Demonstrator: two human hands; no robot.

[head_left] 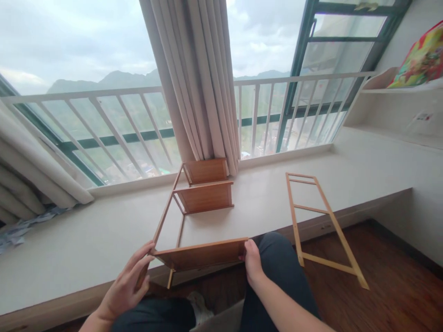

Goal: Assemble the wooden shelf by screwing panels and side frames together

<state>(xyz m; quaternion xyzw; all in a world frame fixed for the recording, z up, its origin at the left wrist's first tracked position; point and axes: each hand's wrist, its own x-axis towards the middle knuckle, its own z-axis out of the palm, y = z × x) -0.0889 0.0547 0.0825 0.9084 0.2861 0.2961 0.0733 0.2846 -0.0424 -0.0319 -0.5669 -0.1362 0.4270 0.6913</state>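
A partly assembled wooden shelf rack [207,255] lies on its side on the white window ledge, its near end jutting over the edge toward me. Three brown shelf boards join one ladder-like side frame on the left. My left hand [129,281] wraps round the near end of that frame, at the corner with the closest board. At the other end of this board, my right hand [254,263] grips the free edge, thumb on top and the other fingers mostly hidden. A separate wooden side frame [311,209] leans on the ledge to the right, its lower end over the floor.
Beige curtains [200,83] hang behind the rack and at the left. A white railing [124,124] runs along the windows. On the right, a white shelf unit [391,108] holds a colourful bag [422,60]. My knees are below the ledge, above the dark wood floor [391,267].
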